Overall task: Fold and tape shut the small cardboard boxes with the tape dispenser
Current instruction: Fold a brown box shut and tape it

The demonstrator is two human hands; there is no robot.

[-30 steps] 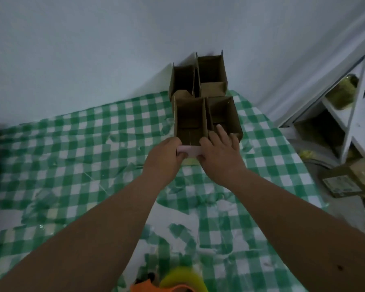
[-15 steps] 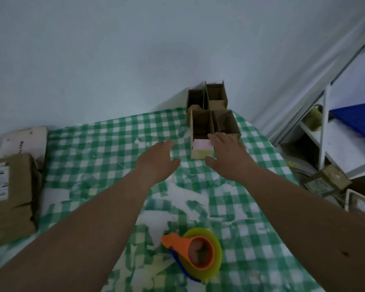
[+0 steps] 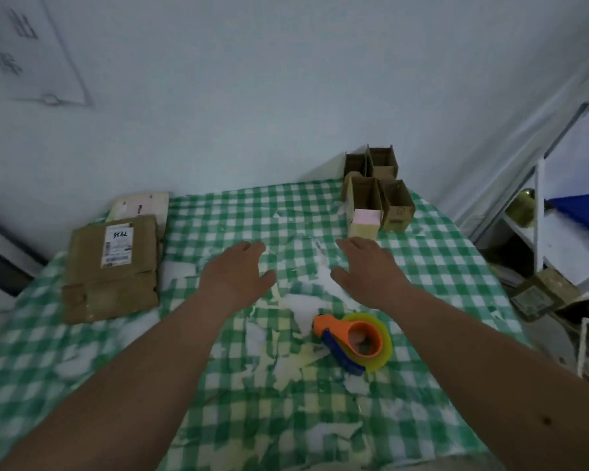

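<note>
Several small open cardboard boxes point(image 3: 393, 202) stand clustered at the table's far right corner. The nearest one point(image 3: 364, 223) has a pale pink top face. An orange tape dispenser point(image 3: 352, 338) with a yellowish tape roll lies on the checked cloth near my right forearm. My left hand point(image 3: 237, 273) hovers palm down over the middle of the table, fingers apart, holding nothing. My right hand point(image 3: 366, 270) is likewise spread and empty, just in front of the pink-topped box and not touching it.
A stack of flattened brown cardboard point(image 3: 111, 266) with a white label lies at the left on the green checked tablecloth point(image 3: 439, 260). A white shelf unit point(image 3: 544, 226) and boxes on the floor point(image 3: 541, 295) stand at the right. The wall is right behind the table.
Both hands let go of the pink-topped box and drew back toward me. The view pulled back, so the dispenser and the flat cardboard stack now show.
</note>
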